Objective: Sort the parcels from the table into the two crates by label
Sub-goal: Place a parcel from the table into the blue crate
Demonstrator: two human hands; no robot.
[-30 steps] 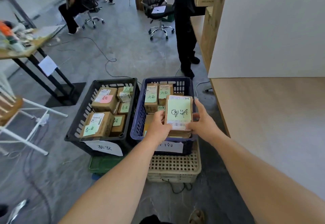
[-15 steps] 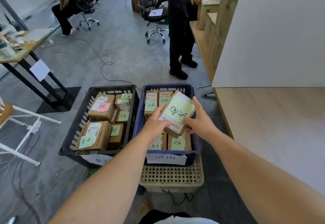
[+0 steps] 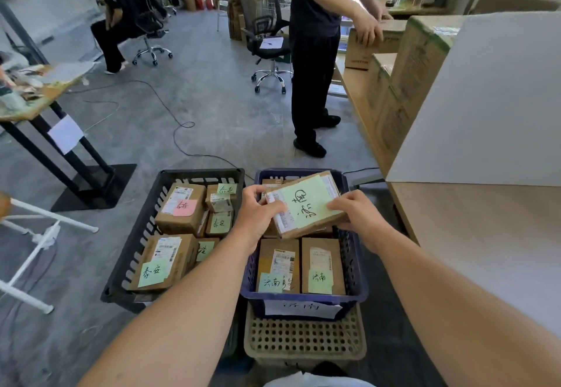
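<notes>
Head view, one frame.

- Parcel [image 3: 306,204]: flat brown box, held in both hands over the middle of the blue crate [image 3: 353,259]. It is tilted, far end higher. A large green note [image 3: 303,200] with handwriting covers most of its top, and a printed label shows along the left edge. I cannot tell whether its underside touches the parcels below.
- Left hand [image 3: 258,213]: fingers curled round the parcel's left end, thumb lying on the top face by the printed label. Firm grip.
- Right hand [image 3: 358,216]: fingers bent over the right edge, fingertips [image 3: 334,204] on the green note. Also gripping.
- Blue crate: sits on a beige perforated crate [image 3: 303,338], with a white paper tag on its front wall. Two parcels lie flat in the near row, left one [image 3: 277,265] and right one [image 3: 322,265], each with a green note at its near end. More parcels lie under the held one, mostly hidden.
- Black crate [image 3: 136,244]: just left of the blue crate, sides touching or nearly so. It holds several brown parcels with green notes, and one at the back [image 3: 182,207] carries a pink note.
- Table [image 3: 485,250]: wooden, to the right of the blue crate, with a white board [image 3: 485,98] standing at its far end.
- A person in dark clothes [image 3: 315,52] stands beyond the crates, a hand on a carton.
</notes>
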